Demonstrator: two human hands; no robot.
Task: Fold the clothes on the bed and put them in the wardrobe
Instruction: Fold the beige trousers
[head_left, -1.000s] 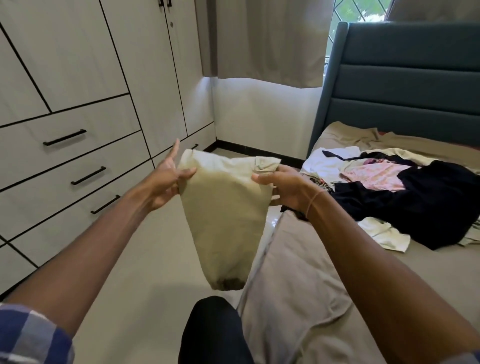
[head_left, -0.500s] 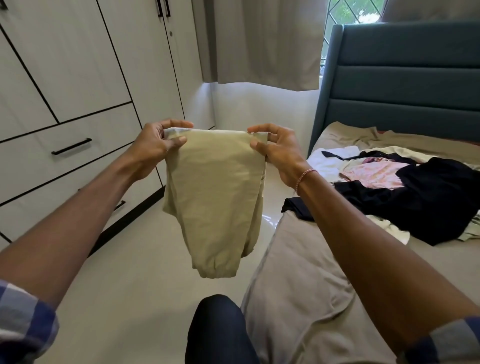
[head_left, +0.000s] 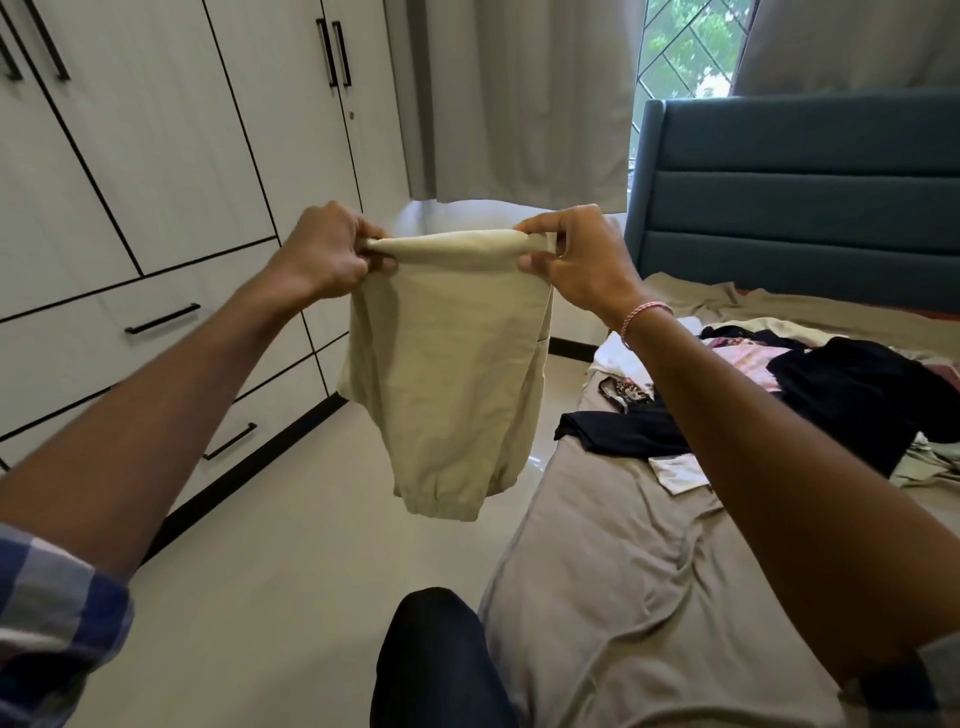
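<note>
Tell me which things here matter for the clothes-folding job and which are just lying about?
In the job: beige garment, gripped at its top edge by the left hand and right hand; pile of clothes lying on the bed; wardrobe, doors closed.
Just there: curtain; blue headboard; window.

Both hands were up in front: the left hand (head_left: 327, 254) and the right hand (head_left: 576, 260) each pinched a top corner of the beige garment (head_left: 447, 374), its upper edge rolled over between them and the rest hanging free above the floor (head_left: 291, 597). Off to the right, the bed (head_left: 623, 571) carried a loose heap of clothes (head_left: 841, 395), black, pink and white, in front of the blue headboard (head_left: 805, 197), and a pink bracelet (head_left: 644, 314) sat on the right wrist. To the left stood the wardrobe (head_left: 156, 156), doors and drawers closed, with the curtain (head_left: 519, 93) and window (head_left: 685, 47) beyond the garment.
</note>
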